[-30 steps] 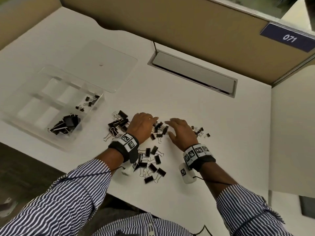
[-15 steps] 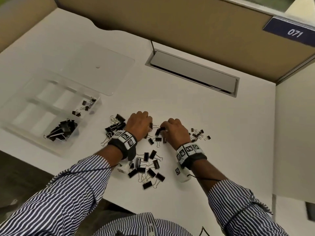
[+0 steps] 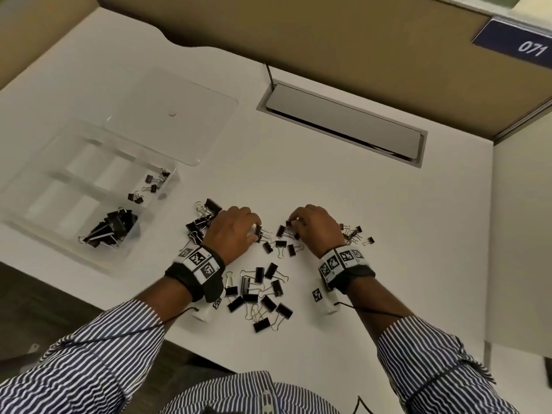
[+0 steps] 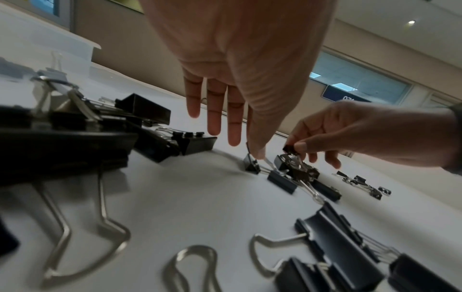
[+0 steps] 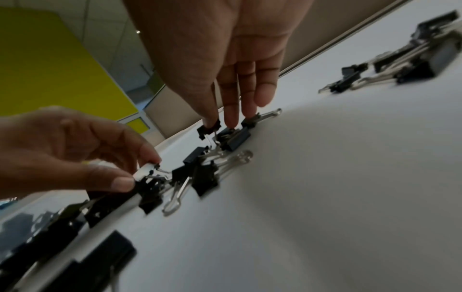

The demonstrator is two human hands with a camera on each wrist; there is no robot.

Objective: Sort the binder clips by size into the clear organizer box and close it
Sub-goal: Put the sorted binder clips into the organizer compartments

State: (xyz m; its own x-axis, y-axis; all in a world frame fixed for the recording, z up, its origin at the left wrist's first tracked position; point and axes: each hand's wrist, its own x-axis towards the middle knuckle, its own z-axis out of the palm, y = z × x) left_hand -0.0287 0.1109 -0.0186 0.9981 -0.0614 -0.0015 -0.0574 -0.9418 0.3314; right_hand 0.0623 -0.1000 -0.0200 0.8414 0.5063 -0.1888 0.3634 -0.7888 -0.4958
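Both hands down on the white desk (image 3: 298, 180), mid-desk toward the near edge, working a scatter of black binder clips. Left hand (image 3: 236, 231) hovers palm-down, three fingers (image 4: 212, 110) hanging straight and loose, thumb and index tip pinching a small clip (image 3: 258, 233) by its wire handle; the clip body touches the desk. Right hand (image 3: 313, 228) has its fingers curled, thumb and index pinching a tiny clip (image 4: 289, 148) lifted just off a tangled small-clip cluster (image 3: 283, 237) between the two hands; its other fingers touch or hang just above that cluster, cannot tell which. Larger clips (image 3: 203, 219) piled just left of the left hand. Medium clips group (image 3: 260, 294) lies nearer the near edge, between the wrists. A few tiny clips (image 3: 355, 234) just right of the right hand. Clear organizer box (image 3: 44, 186) sits at the left edge of the desk, open, divided into compartments; its near-right compartment holds a heap of large clips (image 3: 110, 228), and the compartment behind that holds several tiny clips (image 3: 149, 186). The other compartments look bare, but the clear plastic makes that hard to tell. Clear lid (image 3: 179, 115) lies flat on the desk just behind the box, toward the far edge, touching or nearly touching it. Grey cable hatch (image 3: 343, 124) is set into the desk near the far edge. Tan partition wall behind the desk carries a blue sign (image 3: 519, 44) reading 071. Both wrists wear bands with black-and-white markers, and the sleeves are striped.
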